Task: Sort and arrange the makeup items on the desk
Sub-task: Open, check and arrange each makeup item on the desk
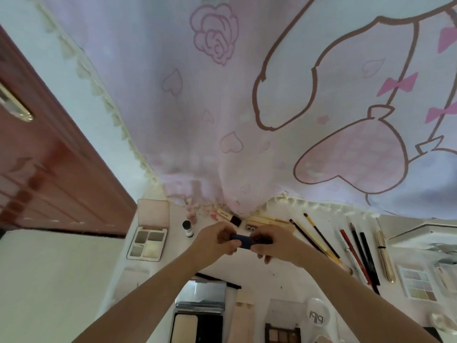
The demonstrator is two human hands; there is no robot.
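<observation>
While both hands grip it, the small dark-blue case (243, 241) hangs above the white worktop (277, 273) — left hand (217, 240) pinching one end, right hand (270, 243) the other (opening or closing, I cannot tell). Next, I judge, it needs a spot — perhaps near the open palette (147, 240) or pencils (356, 253).

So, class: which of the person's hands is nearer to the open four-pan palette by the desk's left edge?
Left. The left hand grips the dark blue item just right of the open four-pan palette; the right hand holds the item's other end, farther right.
</observation>
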